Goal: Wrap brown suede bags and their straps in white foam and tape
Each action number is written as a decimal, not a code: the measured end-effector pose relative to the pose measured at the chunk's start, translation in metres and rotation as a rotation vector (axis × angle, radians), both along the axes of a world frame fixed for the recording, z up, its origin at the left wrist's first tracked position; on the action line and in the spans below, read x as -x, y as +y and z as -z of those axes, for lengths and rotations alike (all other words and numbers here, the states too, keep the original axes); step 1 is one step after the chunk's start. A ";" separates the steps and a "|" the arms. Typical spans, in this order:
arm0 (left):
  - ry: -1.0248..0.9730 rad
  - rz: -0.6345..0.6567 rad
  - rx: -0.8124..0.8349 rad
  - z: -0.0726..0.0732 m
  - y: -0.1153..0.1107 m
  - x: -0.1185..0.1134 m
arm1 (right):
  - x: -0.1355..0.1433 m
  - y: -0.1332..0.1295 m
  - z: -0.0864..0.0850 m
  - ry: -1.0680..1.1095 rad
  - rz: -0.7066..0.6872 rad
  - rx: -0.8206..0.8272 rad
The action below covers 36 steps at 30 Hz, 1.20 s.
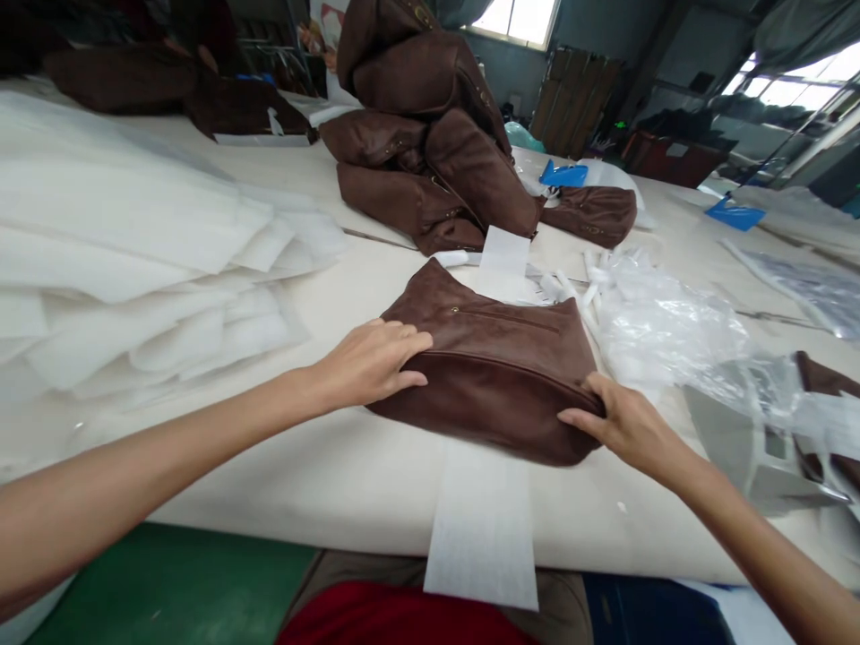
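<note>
A brown leather bag (pixel 497 385) lies on the white table in front of me, its zipped side up and its base towards me. My left hand (pixel 380 361) grips the bag's left edge, fingers on top and thumb at the seam. At the right end, my right hand (pixel 622 414) pinches the corner by the base. Under the bag runs a strip of white foam sheet (pixel 484 528), which hangs over the table's front edge. A white paper piece (pixel 503 260) sticks out behind the bag.
Stacked white foam sheets (pixel 134 224) cover the table's left. Several brown bags (pixel 430 134) are piled at the back. Clear plastic bags (pixel 665 313) lie to the right, near blue pieces (pixel 735 213). Part of another person (pixel 219 31) shows at the far left.
</note>
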<state>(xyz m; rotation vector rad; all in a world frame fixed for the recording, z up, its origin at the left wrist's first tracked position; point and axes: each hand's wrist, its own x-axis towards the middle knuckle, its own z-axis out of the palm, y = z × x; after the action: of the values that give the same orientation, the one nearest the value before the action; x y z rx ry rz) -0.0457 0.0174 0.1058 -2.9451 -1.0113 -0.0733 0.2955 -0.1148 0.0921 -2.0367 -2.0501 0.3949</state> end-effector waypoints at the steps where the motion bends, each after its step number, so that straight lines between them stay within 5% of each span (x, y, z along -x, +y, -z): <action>1: 0.031 -0.013 0.014 -0.003 0.001 -0.004 | 0.000 0.001 0.001 0.014 0.004 0.021; 6: 0.016 0.051 -0.006 -0.012 -0.024 -0.042 | 0.002 0.001 -0.002 -0.061 -0.030 0.058; 10: -0.006 0.113 -0.025 0.002 -0.034 -0.070 | 0.016 0.002 0.001 -0.245 -0.197 -0.122; 13: -0.014 0.122 -0.017 0.010 -0.023 -0.077 | 0.027 0.008 0.012 -0.341 -0.197 -0.215; 19: 0.000 0.164 0.075 0.004 -0.006 -0.070 | 0.030 0.016 0.017 -0.266 -0.179 -0.184; 24: 0.007 0.216 0.044 0.009 0.000 -0.065 | 0.031 0.017 0.027 -0.337 -0.225 -0.320; 32: 0.064 0.101 0.049 0.004 0.010 -0.007 | 0.021 0.002 0.062 -0.224 -0.381 -0.519; 36: -0.009 0.113 0.059 0.015 0.007 0.008 | 0.009 0.001 0.069 -0.054 -0.393 -0.449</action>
<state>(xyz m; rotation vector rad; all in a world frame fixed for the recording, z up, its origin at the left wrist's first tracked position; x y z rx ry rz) -0.0540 0.0249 0.0913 -3.0565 -0.8613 -0.0598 0.2866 -0.1136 0.0231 -1.4036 -2.3131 -0.0633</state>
